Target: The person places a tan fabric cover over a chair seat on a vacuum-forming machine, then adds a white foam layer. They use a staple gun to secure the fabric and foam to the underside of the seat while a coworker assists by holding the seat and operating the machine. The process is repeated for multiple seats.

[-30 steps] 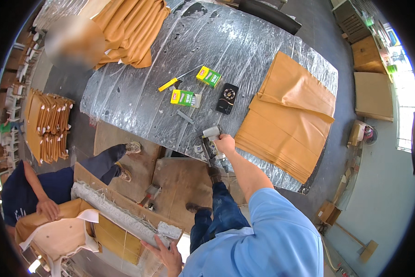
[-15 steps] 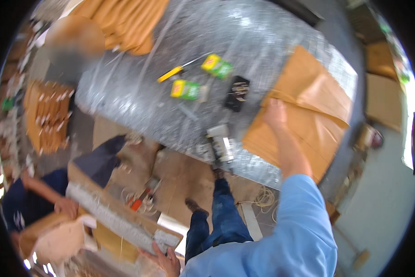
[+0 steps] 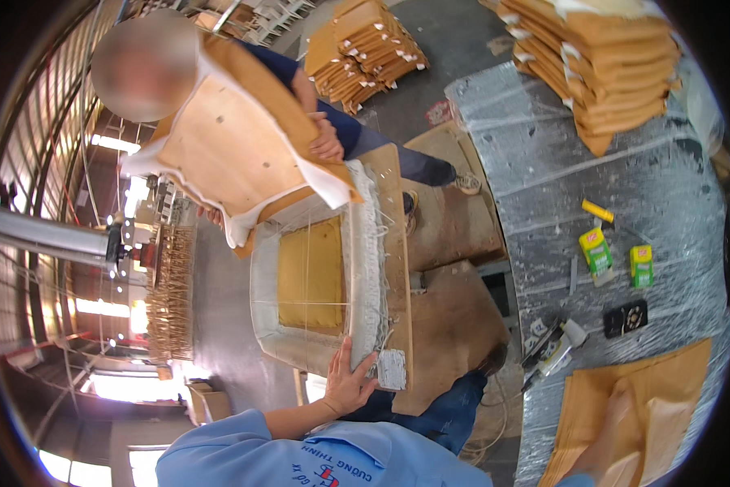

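Observation:
My left hand (image 3: 348, 381) rests with fingers spread on the near corner of a box-like frame with a white, fringed rim (image 3: 369, 243) and a yellow pad (image 3: 311, 276) inside. My right hand (image 3: 617, 410) lies on a stack of tan leather-like sheets (image 3: 576, 406) at the table's near end; its fingers blend into the tan material, so their closure is unclear. Across the frame, a co-worker's hand (image 3: 326, 138) holds a tan cover piece with a white lining (image 3: 243, 142) over the frame's far end.
The wrapped grey table (image 3: 535, 195) carries two yellow-green boxes (image 3: 597, 258), a yellow-handled tool (image 3: 597, 211), a black box (image 3: 625, 319) and a grey-white power tool (image 3: 553, 349). Folded tan pieces (image 3: 617, 77) are piled at its far end; more (image 3: 365, 49) stand beyond. Cardboard (image 3: 446, 325) covers the floor.
The view has swung left, bringing the frame and the co-worker to the middle. My left hand has come onto the frame's corner. My right hand is still at the tan sheets.

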`<state>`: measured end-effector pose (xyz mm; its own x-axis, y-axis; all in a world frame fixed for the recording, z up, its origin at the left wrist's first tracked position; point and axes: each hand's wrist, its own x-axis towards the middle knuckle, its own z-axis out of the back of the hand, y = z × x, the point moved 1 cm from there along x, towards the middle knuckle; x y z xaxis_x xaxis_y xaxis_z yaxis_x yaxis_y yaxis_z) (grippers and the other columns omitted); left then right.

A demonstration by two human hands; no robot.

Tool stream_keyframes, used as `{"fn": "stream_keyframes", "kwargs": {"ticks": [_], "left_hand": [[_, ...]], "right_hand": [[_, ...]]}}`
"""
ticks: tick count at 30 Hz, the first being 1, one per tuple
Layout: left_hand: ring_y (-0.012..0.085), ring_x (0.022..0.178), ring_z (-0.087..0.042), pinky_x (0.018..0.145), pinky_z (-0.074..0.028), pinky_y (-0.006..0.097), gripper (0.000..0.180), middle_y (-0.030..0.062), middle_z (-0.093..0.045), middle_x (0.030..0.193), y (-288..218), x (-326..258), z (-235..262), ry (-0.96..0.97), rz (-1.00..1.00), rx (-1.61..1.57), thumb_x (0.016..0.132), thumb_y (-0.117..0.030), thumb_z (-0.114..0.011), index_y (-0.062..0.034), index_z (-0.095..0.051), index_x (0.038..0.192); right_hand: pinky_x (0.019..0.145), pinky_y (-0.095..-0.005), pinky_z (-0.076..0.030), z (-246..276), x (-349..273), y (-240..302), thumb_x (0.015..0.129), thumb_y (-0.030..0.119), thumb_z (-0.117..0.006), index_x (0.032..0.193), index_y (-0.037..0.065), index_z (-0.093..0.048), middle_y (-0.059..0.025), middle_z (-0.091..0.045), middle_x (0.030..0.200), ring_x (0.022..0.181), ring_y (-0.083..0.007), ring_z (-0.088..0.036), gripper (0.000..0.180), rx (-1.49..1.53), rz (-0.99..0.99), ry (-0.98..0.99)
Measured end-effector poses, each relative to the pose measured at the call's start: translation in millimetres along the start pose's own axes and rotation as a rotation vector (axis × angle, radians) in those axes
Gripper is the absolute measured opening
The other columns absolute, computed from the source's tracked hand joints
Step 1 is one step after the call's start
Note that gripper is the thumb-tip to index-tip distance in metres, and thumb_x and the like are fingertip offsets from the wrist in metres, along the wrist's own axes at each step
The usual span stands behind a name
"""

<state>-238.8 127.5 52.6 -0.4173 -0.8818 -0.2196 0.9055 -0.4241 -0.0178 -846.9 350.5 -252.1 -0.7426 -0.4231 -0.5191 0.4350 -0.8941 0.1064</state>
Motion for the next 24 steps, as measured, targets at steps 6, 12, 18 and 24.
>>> {"fn": "stream_keyframes", "kwargs": {"ticks": [6,12,18,24], "left_hand": [[0.0513,0.151,-0.031,0.122,-0.028,0.060,0.063,0.0323,-0.018,0.170,17,-16,-9,-0.050,0.006,-0.107,0.091,-0.036,-0.075,-0.0219,-0.059,0.151],[0.0499,0.152,-0.033,0.120,-0.033,0.059,0.058,0.0279,-0.016,0.173,43,-23,-12,-0.068,-0.105,-0.183,0.093,-0.038,-0.072,-0.0229,-0.062,0.147],[0.0505,0.150,-0.035,0.117,-0.039,0.058,0.056,0.0260,-0.014,0.174,74,-32,-17,-0.095,-0.256,-0.306,0.094,-0.034,-0.071,-0.0205,-0.060,0.148],[0.0499,0.148,-0.037,0.116,-0.042,0.056,0.052,0.0258,-0.014,0.174,96,-41,-24,-0.144,-0.386,-0.335,0.095,-0.031,-0.070,-0.0181,-0.061,0.145]], "right_hand": [[0.080,-0.0525,-0.059,-54,-159,-12,0.102,0.025,-0.063,0.117,-0.003,-0.072,-0.0251,-0.070,0.112,0.103,-0.0412,-0.070,0.033,0.031,-0.111,0.069],[0.078,-0.0495,-0.058,8,-219,29,0.099,0.021,-0.064,0.111,-0.001,-0.070,-0.0207,-0.069,0.107,0.097,-0.0374,-0.069,0.026,0.270,-0.171,-0.229],[0.076,-0.0466,-0.057,146,-279,37,0.096,0.017,-0.066,0.105,0.001,-0.069,-0.0162,-0.069,0.101,0.090,-0.0336,-0.068,0.019,0.449,0.010,-0.857],[0.074,-0.0436,-0.057,265,-409,22,0.093,0.014,-0.067,0.100,0.003,-0.068,-0.0118,-0.068,0.095,0.084,-0.0299,-0.067,0.013,0.557,0.276,-1.401]]}}
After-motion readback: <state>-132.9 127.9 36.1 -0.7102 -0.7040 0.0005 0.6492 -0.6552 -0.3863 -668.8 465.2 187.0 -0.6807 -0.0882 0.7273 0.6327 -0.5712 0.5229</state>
